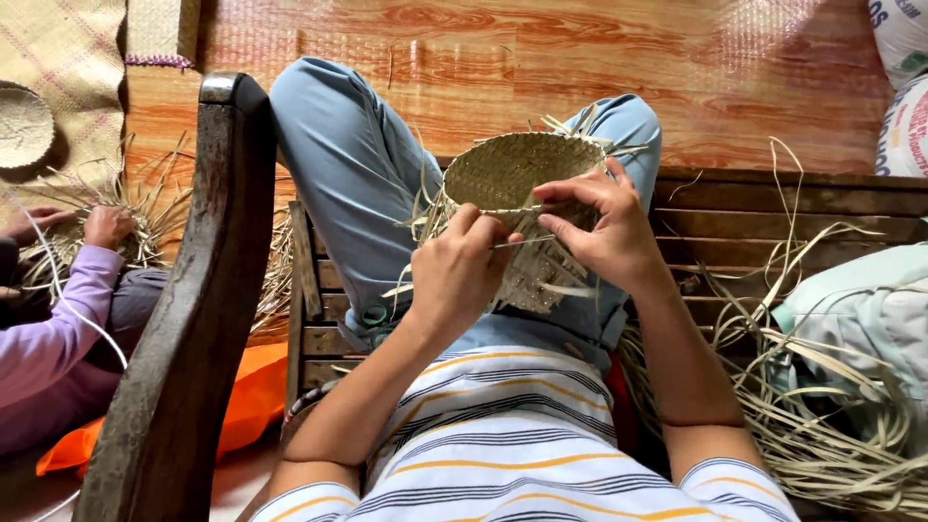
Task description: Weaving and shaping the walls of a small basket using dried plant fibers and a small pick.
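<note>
A small round woven basket (517, 174) of pale straw rests on my lap, bottom tilted away, loose strip ends sticking out around it. My left hand (459, 271) grips the near side of the basket and pinches a thin strip end. My right hand (604, 227) holds the basket's right wall, fingers curled over the weave and pinching a strip (527, 242) that runs between both hands. My legs in light blue trousers (358, 174) are bent up on a wooden slatted bench (773, 208).
A dark wooden armrest (188, 309) rises at left. Beyond it a person in a purple sleeve (53, 329) handles straw on the floor. Loose straw strips (822, 425) pile at right beside a pale green cloth (860, 309). Woven mats and an orange cloth (246, 396) lie around.
</note>
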